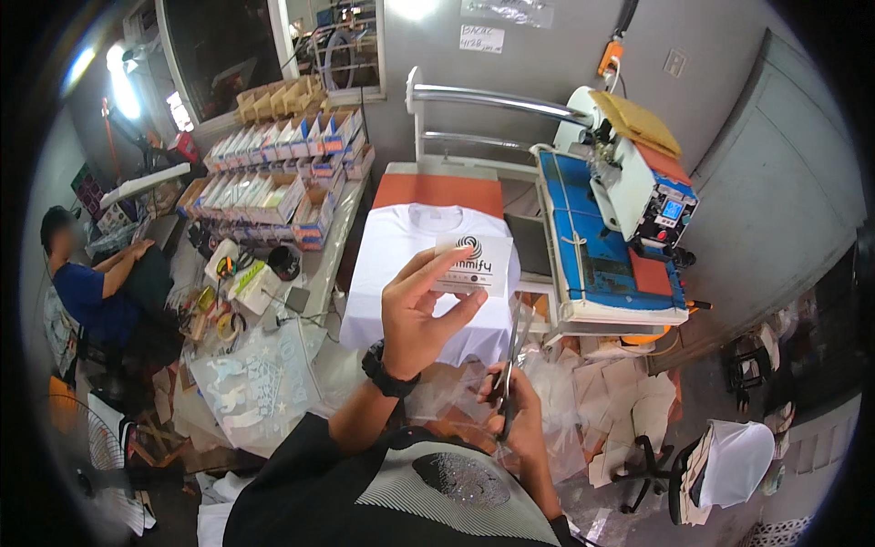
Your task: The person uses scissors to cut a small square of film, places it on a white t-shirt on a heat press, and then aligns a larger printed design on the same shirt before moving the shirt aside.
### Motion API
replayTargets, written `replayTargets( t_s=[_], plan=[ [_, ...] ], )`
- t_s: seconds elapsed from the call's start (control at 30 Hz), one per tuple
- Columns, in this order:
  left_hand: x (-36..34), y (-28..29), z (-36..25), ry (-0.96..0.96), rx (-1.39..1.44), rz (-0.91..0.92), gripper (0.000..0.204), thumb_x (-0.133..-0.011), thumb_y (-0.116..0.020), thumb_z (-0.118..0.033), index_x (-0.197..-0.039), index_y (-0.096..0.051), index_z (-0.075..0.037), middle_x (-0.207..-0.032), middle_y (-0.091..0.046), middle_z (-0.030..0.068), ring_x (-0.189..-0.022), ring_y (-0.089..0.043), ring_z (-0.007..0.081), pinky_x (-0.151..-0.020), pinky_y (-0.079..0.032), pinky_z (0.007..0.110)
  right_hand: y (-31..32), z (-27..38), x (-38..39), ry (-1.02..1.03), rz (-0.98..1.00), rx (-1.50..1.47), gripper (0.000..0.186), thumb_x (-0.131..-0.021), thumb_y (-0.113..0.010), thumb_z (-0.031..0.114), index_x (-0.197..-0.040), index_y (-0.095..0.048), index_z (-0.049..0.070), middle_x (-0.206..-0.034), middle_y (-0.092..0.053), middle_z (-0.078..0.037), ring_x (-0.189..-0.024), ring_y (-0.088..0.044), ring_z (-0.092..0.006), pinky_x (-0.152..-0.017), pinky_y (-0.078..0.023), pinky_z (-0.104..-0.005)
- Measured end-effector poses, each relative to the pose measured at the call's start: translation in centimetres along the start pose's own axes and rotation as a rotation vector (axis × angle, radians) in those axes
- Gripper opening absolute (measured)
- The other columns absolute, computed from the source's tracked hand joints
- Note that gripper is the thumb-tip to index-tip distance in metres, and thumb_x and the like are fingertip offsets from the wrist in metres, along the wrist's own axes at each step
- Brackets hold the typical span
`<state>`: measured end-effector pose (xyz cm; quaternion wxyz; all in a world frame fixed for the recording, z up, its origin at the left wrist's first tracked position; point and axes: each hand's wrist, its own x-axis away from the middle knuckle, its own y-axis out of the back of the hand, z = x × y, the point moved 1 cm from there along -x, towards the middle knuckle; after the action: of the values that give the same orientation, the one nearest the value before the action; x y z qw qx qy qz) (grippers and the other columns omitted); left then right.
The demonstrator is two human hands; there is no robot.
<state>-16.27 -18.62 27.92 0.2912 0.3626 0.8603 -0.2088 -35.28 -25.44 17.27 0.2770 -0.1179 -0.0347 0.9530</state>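
My left hand point(421, 319) pinches a small translucent printed sheet point(492, 264), with a dark swirl emblem on it, between thumb and fingers. It holds the sheet above a white T-shirt point(374, 264) laid on an orange pad point(410, 190). Lower right, my right hand point(518, 410) has its fingers in the handles of metal scissors point(513, 346). The blades point upward, just below and right of the sheet. Whether they touch it, I cannot tell.
A heat press point(574, 219) with a blue bed stands to the right. Boxes of white sheets point(255, 191), clutter and printed films point(246, 383) cover the left table point(319, 273). A person in blue point(100, 292) sits at far left. Loose papers point(629, 401) and a chair point(729, 465) are lower right.
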Motion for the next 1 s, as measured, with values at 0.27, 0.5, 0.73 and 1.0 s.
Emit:
replayTargets(
  t_s=[0.27,0.5,0.73,1.0],
  plan=[
    [0.6,-1.5,-1.9,0.006,0.019,0.021,0.051,-0.077,-0.070,0.016,-0.126,-0.057,0.008,-0.121,-0.056,0.0128,-0.108,-0.062,0.0197,-0.091,-0.055,0.030,-3.1,4.6,-1.5,0.047,-0.067,0.110,0.044,-0.083,-0.077,0.020,-0.116,-0.056,0.001,-0.082,-0.061,-0.003,-0.074,-0.059,-0.0110,-0.069,-0.048,-0.0261],
    [1.2,-1.8,-1.8,0.031,0.016,0.042,0.051,-0.079,-0.070,0.012,-0.128,-0.058,0.004,-0.121,-0.058,0.0121,-0.103,-0.063,0.0164,-0.081,-0.057,0.026,-3.9,4.2,-1.4,0.142,-0.160,0.254,0.035,-0.083,-0.078,0.019,-0.107,-0.061,-0.001,-0.070,-0.062,0.000,-0.060,-0.053,-0.0066,-0.055,-0.042,-0.0223],
    [0.9,-2.0,-1.7,0.037,0.035,0.060,0.053,-0.079,-0.069,0.012,-0.130,-0.056,0.004,-0.121,-0.058,0.0123,-0.103,-0.064,0.0168,-0.080,-0.057,0.026,-3.5,4.0,-1.3,0.166,-0.185,0.315,0.037,-0.081,-0.079,0.022,-0.106,-0.062,0.001,-0.067,-0.062,0.000,-0.056,-0.051,-0.0065,-0.052,-0.038,-0.0228],
    [1.0,-2.4,-1.7,0.066,0.060,0.080,0.058,-0.077,-0.070,0.015,-0.131,-0.054,0.005,-0.124,-0.055,0.0127,-0.107,-0.062,0.0184,-0.087,-0.056,0.028,-3.3,4.1,-1.0,0.155,-0.210,0.337,0.040,-0.080,-0.080,0.026,-0.106,-0.062,0.002,-0.066,-0.062,-0.001,-0.056,-0.051,-0.0072,-0.052,-0.039,-0.0232]
  ],
)
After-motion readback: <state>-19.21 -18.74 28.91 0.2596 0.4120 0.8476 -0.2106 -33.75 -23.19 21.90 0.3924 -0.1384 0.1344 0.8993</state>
